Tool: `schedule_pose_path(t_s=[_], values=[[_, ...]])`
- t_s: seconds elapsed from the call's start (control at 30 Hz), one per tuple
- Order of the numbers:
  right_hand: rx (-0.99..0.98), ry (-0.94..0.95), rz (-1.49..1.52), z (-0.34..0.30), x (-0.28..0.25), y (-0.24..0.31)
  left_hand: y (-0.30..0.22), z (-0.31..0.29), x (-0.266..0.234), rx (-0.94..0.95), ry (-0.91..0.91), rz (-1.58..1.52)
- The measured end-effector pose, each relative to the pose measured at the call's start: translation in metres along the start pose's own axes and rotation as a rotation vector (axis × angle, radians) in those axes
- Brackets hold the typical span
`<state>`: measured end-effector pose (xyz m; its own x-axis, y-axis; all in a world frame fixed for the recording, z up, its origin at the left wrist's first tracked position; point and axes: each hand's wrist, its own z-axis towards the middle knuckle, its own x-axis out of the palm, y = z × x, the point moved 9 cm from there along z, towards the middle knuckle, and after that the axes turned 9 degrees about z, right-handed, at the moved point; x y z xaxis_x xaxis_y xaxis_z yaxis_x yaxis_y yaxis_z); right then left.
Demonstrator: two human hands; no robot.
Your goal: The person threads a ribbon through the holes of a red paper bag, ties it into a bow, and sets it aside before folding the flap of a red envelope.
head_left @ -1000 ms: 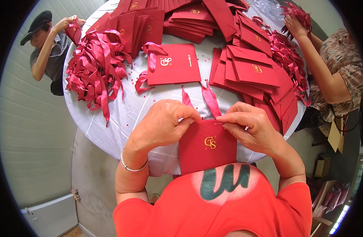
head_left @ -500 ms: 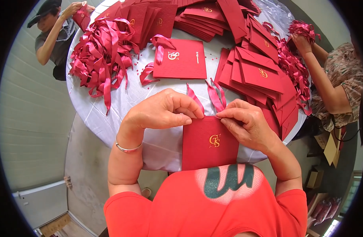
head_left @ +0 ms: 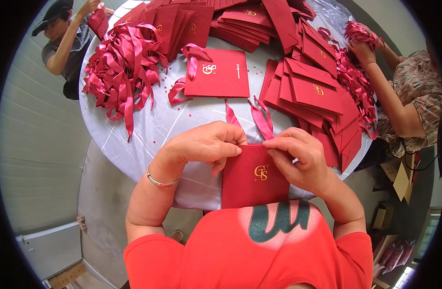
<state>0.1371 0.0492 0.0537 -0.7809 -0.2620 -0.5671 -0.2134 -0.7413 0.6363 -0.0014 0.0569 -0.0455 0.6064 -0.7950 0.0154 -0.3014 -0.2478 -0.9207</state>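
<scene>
A red paper gift bag (head_left: 255, 180) with a gold emblem lies flat at the table's near edge, against my shirt. My left hand (head_left: 204, 144) pinches its top edge at the left, thumb outside and fingertips curled behind or into the opening. At the right of that same edge, the thumb and forefinger of my right hand (head_left: 298, 156) close on the rim near a pink satin ribbon (head_left: 262, 123). Ribbon ends stretch away from the bag over the tablecloth. Just beyond lies another red bag (head_left: 217, 72) with ribbon handles at its left side.
A heap of pink ribbons (head_left: 120, 72) is at the left, another ribbon pile (head_left: 353, 82) at the right. Stacked red bags (head_left: 305, 91) spread along the right and far side of the white tablecloth (head_left: 144, 125). Two co-workers handle a bag (head_left: 98, 23) and ribbons (head_left: 361, 34).
My left hand has lowered slightly, its fingertips tucking in behind the bag's top edge. My right hand stays at the rim by the ribbon. The co-workers' hands have shifted a little.
</scene>
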Motion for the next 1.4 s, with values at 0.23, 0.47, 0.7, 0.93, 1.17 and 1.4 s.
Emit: schedule_pose_path(t_s=[0.23,0.47,0.7,0.93,1.17,1.4], values=[[-0.078,0.063,-0.037,0.005,0.018,0.016,0.001,-0.001,0.000,0.003,0.005,-0.058],[-0.131,0.087,-0.030,0.007,0.025,0.021,-0.004,-0.004,0.001,0.011,0.011,-0.108],[-0.067,0.114,-0.102,0.006,0.031,0.019,-0.007,-0.005,-0.002,0.002,-0.074,-0.046],[0.128,0.233,-0.270,0.015,0.043,0.015,-0.012,-0.008,-0.001,-0.041,-0.162,0.047],[0.230,0.343,-0.401,0.030,0.066,0.009,-0.015,-0.011,-0.004,-0.034,-0.221,0.110],[0.545,0.340,0.240,0.030,0.044,-0.019,-0.021,-0.016,-0.003,0.033,-0.230,0.133]])
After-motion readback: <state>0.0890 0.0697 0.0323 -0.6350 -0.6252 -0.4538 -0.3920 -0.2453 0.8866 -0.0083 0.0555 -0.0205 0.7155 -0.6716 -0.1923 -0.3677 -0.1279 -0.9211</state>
